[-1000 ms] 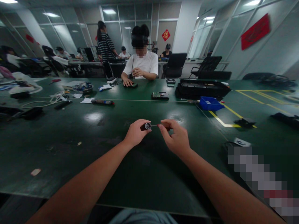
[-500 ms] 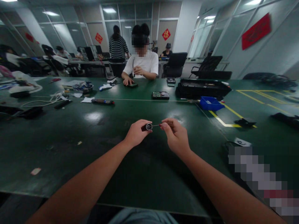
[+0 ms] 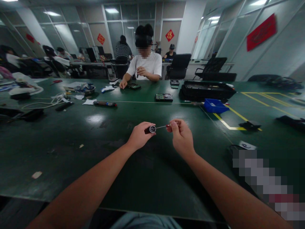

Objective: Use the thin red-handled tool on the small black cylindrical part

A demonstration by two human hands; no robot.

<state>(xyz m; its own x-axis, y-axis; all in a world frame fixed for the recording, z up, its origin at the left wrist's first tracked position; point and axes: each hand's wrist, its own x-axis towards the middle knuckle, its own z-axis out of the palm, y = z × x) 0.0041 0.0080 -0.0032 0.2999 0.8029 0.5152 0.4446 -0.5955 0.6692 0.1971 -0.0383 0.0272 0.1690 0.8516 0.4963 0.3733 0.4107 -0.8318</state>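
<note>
My left hand (image 3: 138, 136) is closed around a dark cylindrical part (image 3: 152, 129) whose round, silver-rimmed end faces me. Between thumb and fingers, my right hand (image 3: 182, 135) grips a small screwdriver (image 3: 168, 125) with a reddish handle. Its thin metal shaft (image 3: 161, 127) points left, and the tip meets the rim of the cylinder's end; whether it goes inside I cannot tell. Both hands are raised above the green table (image 3: 133, 184).
Beyond my hands lie a green circuit board in a dark case (image 3: 164, 97), a blue bin (image 3: 215, 106), a long black housing (image 3: 207, 91) and a pen-like tool (image 3: 105, 104). A co-worker in a white shirt (image 3: 147, 65) sits opposite. A black part (image 3: 249, 125) lies right.
My right hand has shifted slightly right and turned upward with the screwdriver, and more shaft shows. My left hand stays nearly still. The co-worker's hand opposite slid left off a dark device.
</note>
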